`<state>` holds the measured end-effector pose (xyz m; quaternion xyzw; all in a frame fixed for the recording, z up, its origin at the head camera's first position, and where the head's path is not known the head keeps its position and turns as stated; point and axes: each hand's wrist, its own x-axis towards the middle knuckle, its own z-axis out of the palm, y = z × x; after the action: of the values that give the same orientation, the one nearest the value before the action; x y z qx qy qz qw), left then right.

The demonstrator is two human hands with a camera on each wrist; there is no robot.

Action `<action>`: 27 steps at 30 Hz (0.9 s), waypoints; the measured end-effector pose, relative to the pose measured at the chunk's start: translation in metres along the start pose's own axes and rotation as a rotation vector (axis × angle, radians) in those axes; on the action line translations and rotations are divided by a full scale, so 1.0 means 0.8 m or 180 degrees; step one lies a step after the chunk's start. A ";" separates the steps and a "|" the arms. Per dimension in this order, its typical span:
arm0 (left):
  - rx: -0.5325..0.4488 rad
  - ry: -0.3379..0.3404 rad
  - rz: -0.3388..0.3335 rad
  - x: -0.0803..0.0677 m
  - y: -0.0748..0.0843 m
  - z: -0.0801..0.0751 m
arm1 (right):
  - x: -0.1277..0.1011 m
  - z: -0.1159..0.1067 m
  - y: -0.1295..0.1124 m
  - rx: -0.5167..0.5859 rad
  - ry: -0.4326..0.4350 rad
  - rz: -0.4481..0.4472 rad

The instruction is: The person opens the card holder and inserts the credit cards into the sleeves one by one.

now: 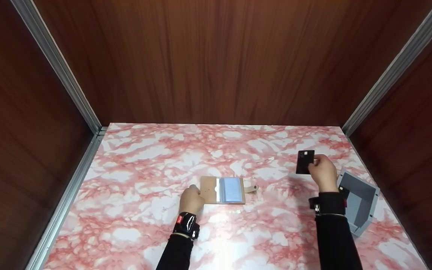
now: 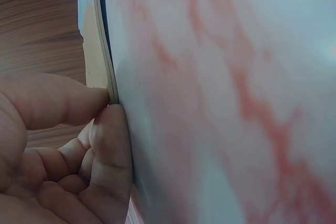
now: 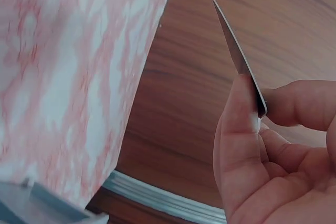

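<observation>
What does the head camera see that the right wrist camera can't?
Only the head view shows the open card holder with the left hand gripping its left edge, and the whole grey box beside the right wrist. Only the right wrist view shows the black card edge-on, pinched between thumb and forefinger, and a metal rail low on the wood wall. Both show the right hand holding the card above the pink marbled table.

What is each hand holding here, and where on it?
Right hand pinches the black card at its right edge. Left hand pinches the open card holder at its left edge.
</observation>
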<state>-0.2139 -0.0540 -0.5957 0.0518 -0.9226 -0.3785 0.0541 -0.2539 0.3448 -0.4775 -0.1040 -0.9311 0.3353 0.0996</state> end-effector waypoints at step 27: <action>0.0007 0.0073 0.0100 -0.001 -0.002 0.001 | -0.014 0.081 -0.047 0.0470 -0.0331 -0.0113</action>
<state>-0.2135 -0.0543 -0.5971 0.0418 -0.9230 -0.3760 0.0706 -0.2647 0.2744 -0.5034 -0.0623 -0.9094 0.4062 0.0645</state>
